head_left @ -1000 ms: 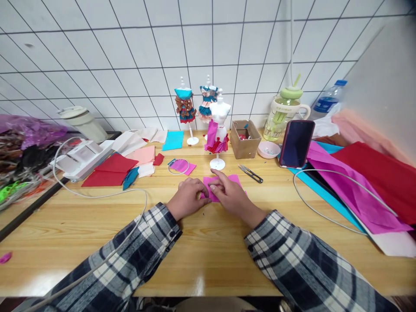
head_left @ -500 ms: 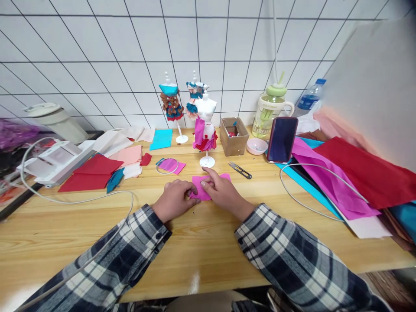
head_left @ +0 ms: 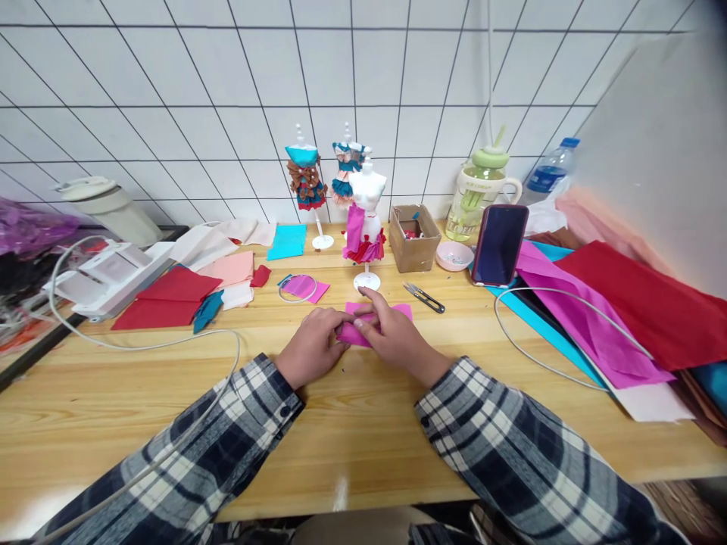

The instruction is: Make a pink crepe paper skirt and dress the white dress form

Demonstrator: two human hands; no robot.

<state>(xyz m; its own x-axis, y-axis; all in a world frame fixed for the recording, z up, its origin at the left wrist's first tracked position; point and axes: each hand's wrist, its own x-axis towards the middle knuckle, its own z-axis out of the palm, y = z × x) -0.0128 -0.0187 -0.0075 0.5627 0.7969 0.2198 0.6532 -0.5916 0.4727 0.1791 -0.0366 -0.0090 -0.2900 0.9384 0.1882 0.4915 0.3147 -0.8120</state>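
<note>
A small magenta fabric piece (head_left: 355, 337) lies on the wooden table (head_left: 352, 431) between my two hands. My left hand (head_left: 314, 347) has its thumb and fingers closed on the left edge of the fabric. Across the middle of it rests my right hand (head_left: 400, 337), thumb and fingers pinching the fabric and the index finger pointing up and away. Just beyond stands a white mini dress form (head_left: 368, 189) with a magenta strip and a red-magenta ruffled skirt. Black thread snips (head_left: 425, 298) lie to the right of its base. My fingers partly cover the fabric.
Two dressed mini forms (head_left: 305, 178) stand behind. A cardboard box (head_left: 413, 250), a pink bowl (head_left: 453, 257), a phone (head_left: 500, 244) and a green-lidded bottle (head_left: 477, 193) are at back right. Fabric sheets (head_left: 641, 303) lie right, scraps (head_left: 170, 299) and a power strip (head_left: 122, 280) left.
My left fingers have come in closer to my right hand, over the fabric's left edge. The whole view has shifted slightly, so things appear a little further right.
</note>
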